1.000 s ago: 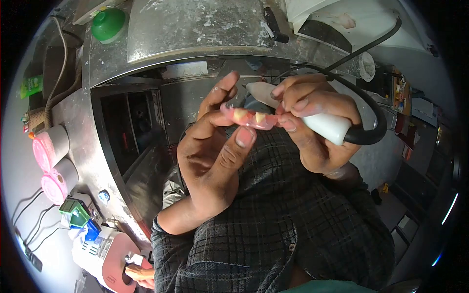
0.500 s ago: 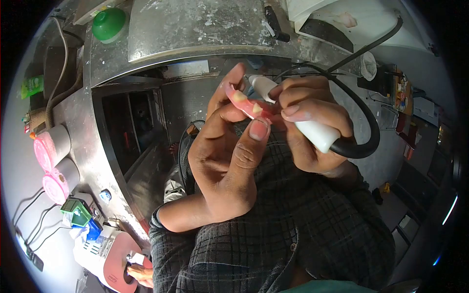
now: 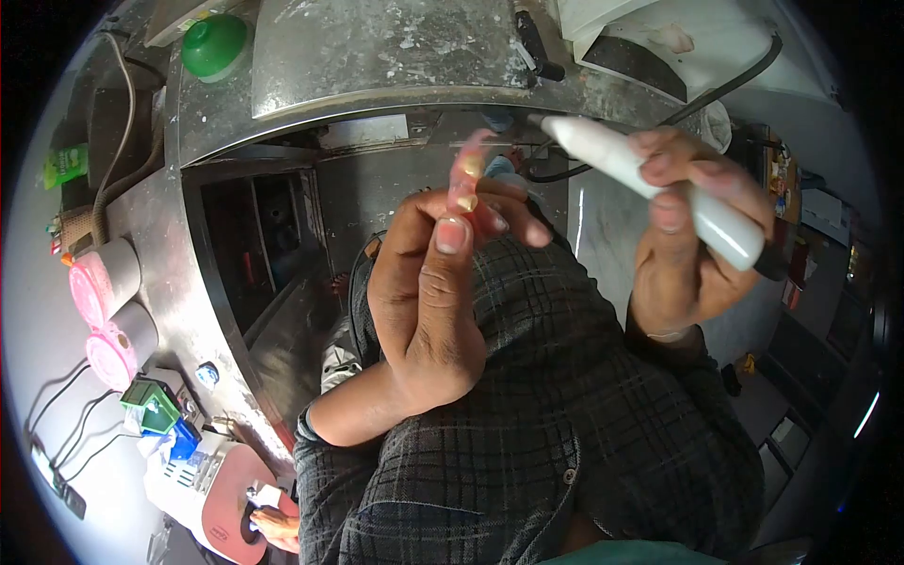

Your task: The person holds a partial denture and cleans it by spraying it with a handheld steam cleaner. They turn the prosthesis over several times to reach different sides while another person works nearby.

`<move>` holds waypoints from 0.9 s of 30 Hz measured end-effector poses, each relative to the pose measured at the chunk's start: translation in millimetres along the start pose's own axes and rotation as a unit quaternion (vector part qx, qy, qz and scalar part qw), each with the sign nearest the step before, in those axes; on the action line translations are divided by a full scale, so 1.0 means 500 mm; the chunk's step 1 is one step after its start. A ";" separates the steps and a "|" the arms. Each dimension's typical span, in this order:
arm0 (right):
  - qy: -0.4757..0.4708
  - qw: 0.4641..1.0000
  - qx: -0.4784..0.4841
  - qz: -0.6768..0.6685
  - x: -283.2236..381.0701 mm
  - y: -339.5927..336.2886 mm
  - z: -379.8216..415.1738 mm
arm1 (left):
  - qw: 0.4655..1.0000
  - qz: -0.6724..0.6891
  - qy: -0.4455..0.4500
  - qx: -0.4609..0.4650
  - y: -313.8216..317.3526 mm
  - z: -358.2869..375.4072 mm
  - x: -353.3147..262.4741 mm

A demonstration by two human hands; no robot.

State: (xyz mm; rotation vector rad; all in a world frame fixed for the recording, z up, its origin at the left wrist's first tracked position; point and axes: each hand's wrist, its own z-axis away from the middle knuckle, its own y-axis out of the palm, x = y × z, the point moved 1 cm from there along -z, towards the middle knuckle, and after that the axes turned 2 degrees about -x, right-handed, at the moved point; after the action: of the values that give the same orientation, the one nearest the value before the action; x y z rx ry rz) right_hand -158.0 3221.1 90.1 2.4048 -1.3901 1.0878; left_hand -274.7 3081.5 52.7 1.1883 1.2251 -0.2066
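My left hand pinches a pink partial denture with cream-coloured teeth between thumb and fingers, and the piece stands nearly upright. In my right hand is a white rotary handpiece, gripped like a thick pen. Its thin tip points up and left toward the denture but is apart from it. Motion smears the handpiece tip and the right fingers somewhat. A black cable belongs to the handpiece; part of it is hidden behind the hand.
A stained metal bench runs across the top, bearing a green bowl and a black object. Pink-lidded containers stand at left. Another person's hand is at a pink-and-white machine, lower left.
My right hand has drawn the handpiece away from the denture, to the right. My left hand has turned the denture more upright and shifted it slightly left.
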 end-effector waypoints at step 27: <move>-0.031 0.998 -0.044 0.036 0.000 -0.014 0.007 | 0.988 0.099 -0.093 -0.076 -0.007 0.012 -0.002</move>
State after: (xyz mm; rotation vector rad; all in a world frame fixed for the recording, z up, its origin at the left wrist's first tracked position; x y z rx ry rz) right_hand -150.6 3223.0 88.9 2.3613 -1.5210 0.9537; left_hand -273.9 3075.0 50.9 1.1227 0.9368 -0.0714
